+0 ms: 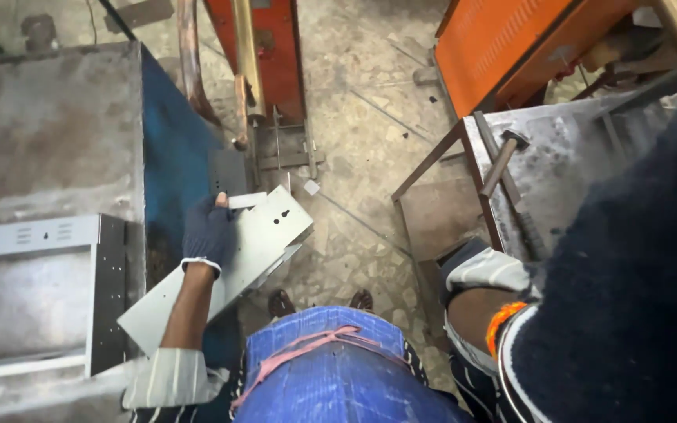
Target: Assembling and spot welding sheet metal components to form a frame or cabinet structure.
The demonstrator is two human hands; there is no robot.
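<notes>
Left hand (207, 233) — gloved — gripped the grey sheet-metal panel (229, 262), fingers closed on its edge, at 9 o'clock of the blue lap. Right hand (486, 270) at 3 o'clock; grip indeterminable. Hammer (503, 160) lay on the bench (566, 157).

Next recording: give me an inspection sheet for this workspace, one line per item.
Surface: worn grey metal table at left, a pale sheet-metal frame lying on it.
Job's things: grey sheet-metal panel with small holes, held tilted over the floor.
Clutter: hammer on the metal bench at right.
Grippers: left hand, dark glove, grips the panel; right hand, pale glove, at the bench edge, holding nothing that shows.
Cables: nothing seen for certain.
Surroundings: speckled stone floor; orange machines ahead; copper arm above.
</notes>
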